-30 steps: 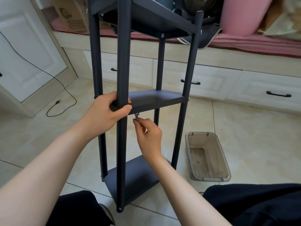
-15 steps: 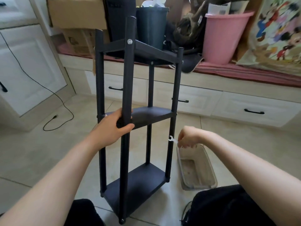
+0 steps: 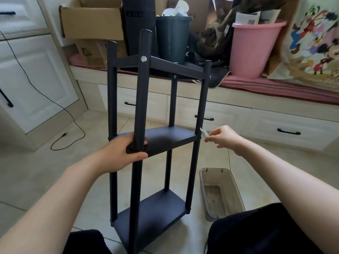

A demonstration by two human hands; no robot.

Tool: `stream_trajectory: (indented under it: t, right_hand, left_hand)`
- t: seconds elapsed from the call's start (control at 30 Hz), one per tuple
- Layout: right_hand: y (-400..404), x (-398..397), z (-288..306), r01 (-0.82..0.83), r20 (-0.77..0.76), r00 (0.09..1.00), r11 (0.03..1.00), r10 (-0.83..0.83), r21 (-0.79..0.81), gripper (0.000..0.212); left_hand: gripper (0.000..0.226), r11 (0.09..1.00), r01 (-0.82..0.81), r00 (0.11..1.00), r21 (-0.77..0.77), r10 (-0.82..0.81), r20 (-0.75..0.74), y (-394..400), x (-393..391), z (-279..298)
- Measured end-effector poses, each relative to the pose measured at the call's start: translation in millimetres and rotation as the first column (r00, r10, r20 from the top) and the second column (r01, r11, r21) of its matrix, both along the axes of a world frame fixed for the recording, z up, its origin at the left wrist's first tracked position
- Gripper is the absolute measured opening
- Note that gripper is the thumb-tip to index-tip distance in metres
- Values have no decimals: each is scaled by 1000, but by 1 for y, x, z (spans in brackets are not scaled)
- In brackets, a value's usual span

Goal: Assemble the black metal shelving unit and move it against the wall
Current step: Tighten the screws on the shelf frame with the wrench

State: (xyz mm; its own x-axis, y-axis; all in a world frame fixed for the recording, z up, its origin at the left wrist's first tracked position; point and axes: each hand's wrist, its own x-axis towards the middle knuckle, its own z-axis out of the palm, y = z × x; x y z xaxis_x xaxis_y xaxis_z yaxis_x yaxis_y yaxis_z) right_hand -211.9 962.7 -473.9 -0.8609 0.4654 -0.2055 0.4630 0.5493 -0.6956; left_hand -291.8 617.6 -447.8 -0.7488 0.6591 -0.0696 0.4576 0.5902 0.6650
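Underfoot lies a beige tiled floor (image 3: 256, 171), with white drawers (image 3: 286, 125) beneath a cluttered bench holding a box (image 3: 91, 21), black bin (image 3: 172, 39) and pink bucket (image 3: 255, 48). No writing is legible. Upright mid-floor stands the shelf (image 3: 156, 140), long axis vertical. Left hand (image 3: 121, 153) grips its near post; right hand (image 3: 223, 136) pinches a small wrench (image 3: 204, 132) beside the right post. Nearby sits a clear tub (image 3: 220, 193).

Soft even daylight, moderately bright, no hard shadows, faint sheen on floor tiles (image 3: 55, 173), black shelf (image 3: 157, 140) reads low-contrast, wide-angle bowing at edges, slight softness overall, hands a bit smeared
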Motion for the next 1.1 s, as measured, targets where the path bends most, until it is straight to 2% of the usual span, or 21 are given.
stream_trajectory:
  t: [0.2, 0.3, 0.33, 0.43, 0.5, 0.67, 0.77, 0.93, 1.1]
  right_hand:
    - [0, -13, 13, 97, -200, 968, 964, -149, -246, 8]
    - [-2, -16, 19, 126, -254, 938, 916, -234, -381, 23]
    - [-3, -18, 21, 129, -271, 929, 907, -252, -402, 21]
    - [-11, -19, 26, 130, -302, 910, 888, -283, -441, 3]
    - [-17, -18, 28, 125, -315, 909, 899, -274, -421, 5]
    - [-32, -19, 32, 77, -315, 916, 881, -247, -468, 6]
    - [-43, -19, 34, 69, -327, 909, 868, -258, -492, 5]
    - [-57, -17, 43, 98, -390, 858, 851, -335, -516, 4]
    - [-74, -9, 63, -13, -528, 798, 868, -291, -497, 19]
  left_hand:
    - [57, 994, 6, 1000, -105, -4, 21, -8, -5, 5]
    - [52, 983, -33, 999, -183, 26, -38, -14, -6, 4]
    - [51, 982, -66, 997, -175, 57, -56, -15, -5, 3]
    - [49, 978, -173, 977, -116, 155, -144, -17, -2, 3]
    - [47, 970, -225, 958, -96, 202, -205, -16, 0, 5]
    - [21, 914, -355, 893, 198, 394, -218, -17, -1, 6]
    - [12, 881, -392, 872, 265, 447, -198, -22, -8, 3]
    - [14, 832, -452, 838, 321, 519, -168, -26, -17, -9]
    - [20, 762, -523, 806, 382, 588, -68, -23, -25, -21]
